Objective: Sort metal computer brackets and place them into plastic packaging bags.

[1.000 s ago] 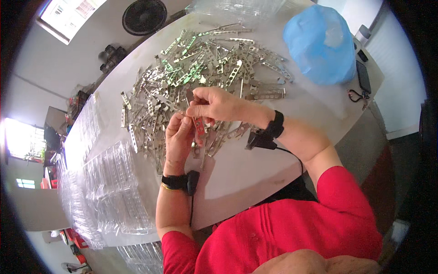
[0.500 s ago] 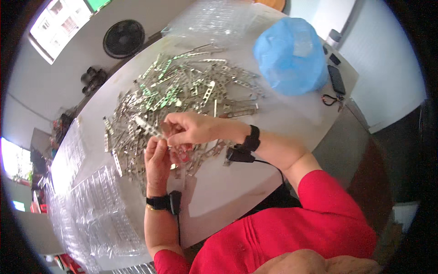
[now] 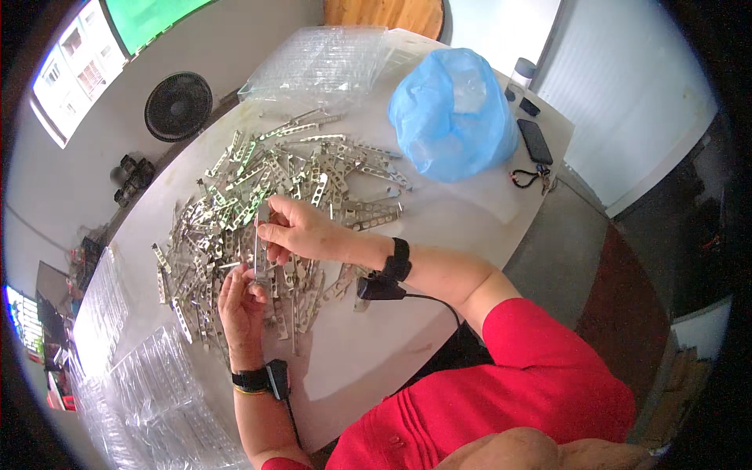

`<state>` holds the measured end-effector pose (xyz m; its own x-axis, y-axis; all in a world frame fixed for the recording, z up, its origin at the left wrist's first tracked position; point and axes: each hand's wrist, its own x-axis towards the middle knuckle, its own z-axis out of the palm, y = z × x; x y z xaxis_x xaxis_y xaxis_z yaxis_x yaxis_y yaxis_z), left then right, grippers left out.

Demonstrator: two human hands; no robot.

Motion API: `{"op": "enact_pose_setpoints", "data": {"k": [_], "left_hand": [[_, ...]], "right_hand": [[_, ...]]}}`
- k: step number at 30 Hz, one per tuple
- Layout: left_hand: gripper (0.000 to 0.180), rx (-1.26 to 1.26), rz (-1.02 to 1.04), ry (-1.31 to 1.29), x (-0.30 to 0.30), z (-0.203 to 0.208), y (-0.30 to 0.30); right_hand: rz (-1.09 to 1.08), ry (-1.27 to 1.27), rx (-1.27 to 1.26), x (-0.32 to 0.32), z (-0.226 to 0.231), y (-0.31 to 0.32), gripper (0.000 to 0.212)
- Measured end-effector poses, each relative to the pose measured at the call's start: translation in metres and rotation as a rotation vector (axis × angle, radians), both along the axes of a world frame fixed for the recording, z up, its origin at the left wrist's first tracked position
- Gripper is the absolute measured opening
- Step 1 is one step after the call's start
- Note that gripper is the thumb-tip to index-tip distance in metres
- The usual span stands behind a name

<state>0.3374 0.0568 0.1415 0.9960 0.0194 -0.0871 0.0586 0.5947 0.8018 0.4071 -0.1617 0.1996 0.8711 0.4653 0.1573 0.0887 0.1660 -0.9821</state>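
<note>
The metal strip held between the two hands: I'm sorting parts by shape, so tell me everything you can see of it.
The metal strip is a narrow, flat, silvery bar that looks like steel. It stands nearly upright above the heap of similar strips on the white table. The right hand pinches its upper end, and the left hand grips its lower end. Holes or notches along it are too small to tell.

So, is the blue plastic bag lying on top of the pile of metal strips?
No, the blue plastic bag sits on the white table beside the pile of perforated metal strips, apart from it.
</note>
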Motion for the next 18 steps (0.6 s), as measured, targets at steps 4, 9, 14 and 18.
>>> {"op": "enact_pose_setpoints", "data": {"k": [4, 9, 14, 18], "left_hand": [[0.037, 0.177, -0.093, -0.044, -0.006, 0.002, 0.001], [0.042, 0.305, -0.206, -0.073, -0.015, 0.022, -0.021], [0.025, 0.138, -0.242, -0.079, -0.008, 0.006, -0.011], [0.022, 0.188, -0.221, -0.021, -0.013, 0.017, -0.009]], "right_hand": [[0.028, 0.008, 0.078, -0.002, -0.002, 0.006, 0.016], [-0.072, -0.031, -0.039, -0.003, -0.004, 0.004, 0.016], [0.008, -0.022, -0.061, -0.002, -0.013, 0.008, 0.02], [-0.019, -0.115, -0.073, -0.01, 0.002, 0.006, 0.03]]}}
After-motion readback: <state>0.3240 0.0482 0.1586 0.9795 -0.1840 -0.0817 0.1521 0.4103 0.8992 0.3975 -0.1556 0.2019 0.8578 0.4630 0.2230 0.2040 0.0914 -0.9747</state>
